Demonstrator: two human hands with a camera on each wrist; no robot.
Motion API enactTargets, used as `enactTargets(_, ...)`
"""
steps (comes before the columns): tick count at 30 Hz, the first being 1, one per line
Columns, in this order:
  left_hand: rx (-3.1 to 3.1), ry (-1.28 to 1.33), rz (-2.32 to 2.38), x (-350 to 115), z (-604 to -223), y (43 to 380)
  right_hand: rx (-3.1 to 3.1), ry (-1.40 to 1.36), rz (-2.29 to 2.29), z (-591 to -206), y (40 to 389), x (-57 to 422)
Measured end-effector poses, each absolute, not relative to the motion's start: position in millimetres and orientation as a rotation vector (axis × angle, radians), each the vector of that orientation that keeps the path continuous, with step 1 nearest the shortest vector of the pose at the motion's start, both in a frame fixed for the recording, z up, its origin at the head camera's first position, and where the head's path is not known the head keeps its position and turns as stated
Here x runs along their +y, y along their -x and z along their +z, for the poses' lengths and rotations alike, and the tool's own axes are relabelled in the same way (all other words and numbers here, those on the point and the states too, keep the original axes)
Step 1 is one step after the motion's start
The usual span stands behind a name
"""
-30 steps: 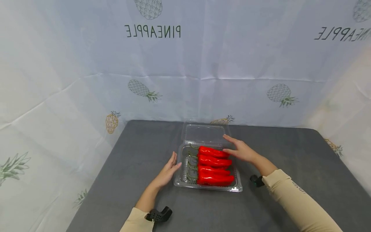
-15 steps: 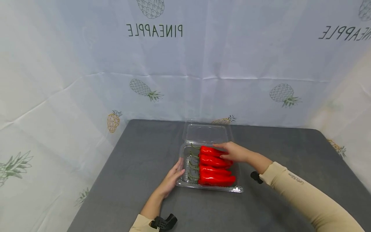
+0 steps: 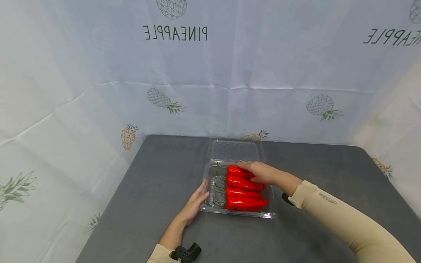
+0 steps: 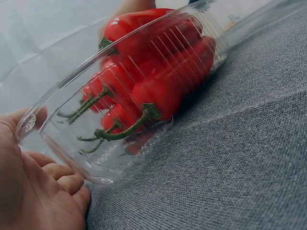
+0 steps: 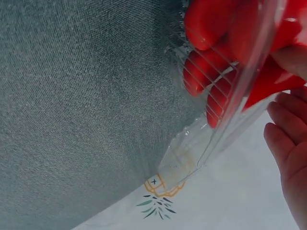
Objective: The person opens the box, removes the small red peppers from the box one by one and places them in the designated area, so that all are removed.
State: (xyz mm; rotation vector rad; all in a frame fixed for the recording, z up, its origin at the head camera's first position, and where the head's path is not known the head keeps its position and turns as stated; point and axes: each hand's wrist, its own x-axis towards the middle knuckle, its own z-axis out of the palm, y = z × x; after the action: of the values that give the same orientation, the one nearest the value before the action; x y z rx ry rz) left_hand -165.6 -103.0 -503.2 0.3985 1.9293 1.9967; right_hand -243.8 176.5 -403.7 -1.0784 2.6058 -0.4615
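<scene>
A clear plastic clamshell container point(image 3: 237, 214) holds several red peppers point(image 3: 246, 204) in a row, their green stems point(image 4: 128, 132) pointing left. My left hand point(image 3: 192, 205) grips the container's left side; in the left wrist view the thumb is at the rim and the fingers lie along the outer wall. Over the far end of the row, my right hand point(image 3: 264, 173) grips the farthest red pepper point(image 3: 237, 171), thumb on the near side and fingers on the far side. In the right wrist view that thumb presses on a pepper point(image 5: 273, 79) above the container's rim.
The container's lid point(image 3: 235, 150) lies folded back behind it, close to the curtain point(image 3: 276, 109) with printed pineapples. Everything stands on a grey cloth-covered table point(image 3: 158, 175). A black wrist camera point(image 3: 186, 252) is strapped at my left cuff.
My right hand has moved left from the container's far right corner onto the farthest pepper and closed round it. My left hand has come in to the container's left edge.
</scene>
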Motion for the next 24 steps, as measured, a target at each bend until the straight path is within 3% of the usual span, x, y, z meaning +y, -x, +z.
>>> enactTargets(10, 1.921, -0.395, 2.004, -101.8, -504.4, 164.9, 2.665, 1.072, -0.353, -410.5, 244.9, 172.4)
enactTargets(24, 1.936, -0.388, 2.004, -103.4, -503.9, 165.3, 2.630, 1.044, -0.565, -413.2, 243.4, 174.6)
